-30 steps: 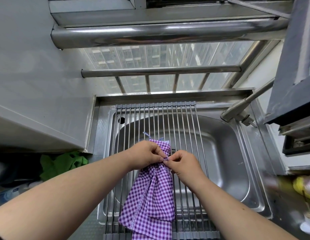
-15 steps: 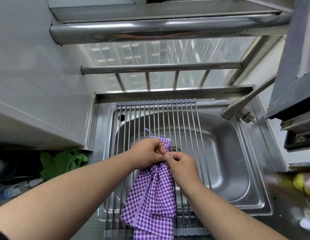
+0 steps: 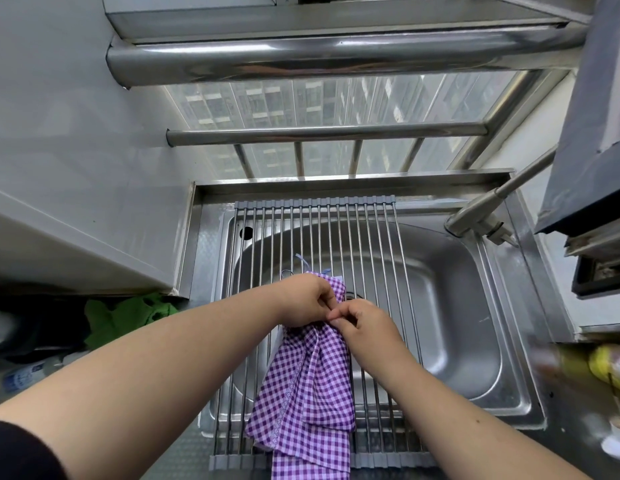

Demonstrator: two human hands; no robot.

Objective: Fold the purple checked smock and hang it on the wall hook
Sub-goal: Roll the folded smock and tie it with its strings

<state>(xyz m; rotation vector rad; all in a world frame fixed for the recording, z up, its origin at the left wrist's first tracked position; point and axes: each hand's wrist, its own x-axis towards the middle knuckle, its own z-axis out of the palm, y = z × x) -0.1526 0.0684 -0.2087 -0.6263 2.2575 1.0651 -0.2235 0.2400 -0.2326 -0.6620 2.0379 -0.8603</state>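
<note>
The purple checked smock lies lengthwise on the roll-up drying rack over the steel sink, bunched narrow at its far end and spreading toward me. My left hand grips that bunched top end. My right hand meets it fingertip to fingertip, pinching the cloth just beside the left fingers. A thin blue loop or tie pokes out beyond the left hand. No wall hook is in sight.
A faucet slants in from the right over the sink rim. Steel window bars stand behind the sink. A green cloth lies at the left under the counter. A yellow bottle sits at the right edge.
Both hands stay on the smock's top end with only small finger shifts. The view has tilted slightly, so the sink sits a little lower in the frame.
</note>
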